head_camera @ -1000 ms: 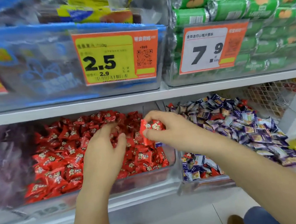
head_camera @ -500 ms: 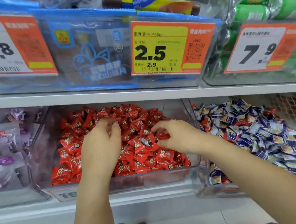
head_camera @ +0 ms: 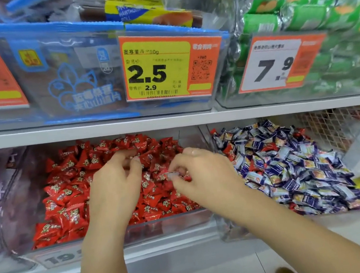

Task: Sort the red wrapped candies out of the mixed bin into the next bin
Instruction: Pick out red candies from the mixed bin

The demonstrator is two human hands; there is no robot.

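Overhead, price tags (head_camera: 172,67) read 2.5 and 7.9; a wrapper (head_camera: 139,10) says HAWTHORN.

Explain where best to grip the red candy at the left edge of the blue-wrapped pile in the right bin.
Probably pinch the red candy across its puffed middle from above: it lies flat, with blue wrappers crowding its sides.

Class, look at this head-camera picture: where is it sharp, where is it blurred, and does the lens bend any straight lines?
Head view: the 2.5 price tag reads sharply; the green packets at the right edge smear with blur; the right hand over the red candies is slightly soft; the shelf edge bows, a wide-angle effect.
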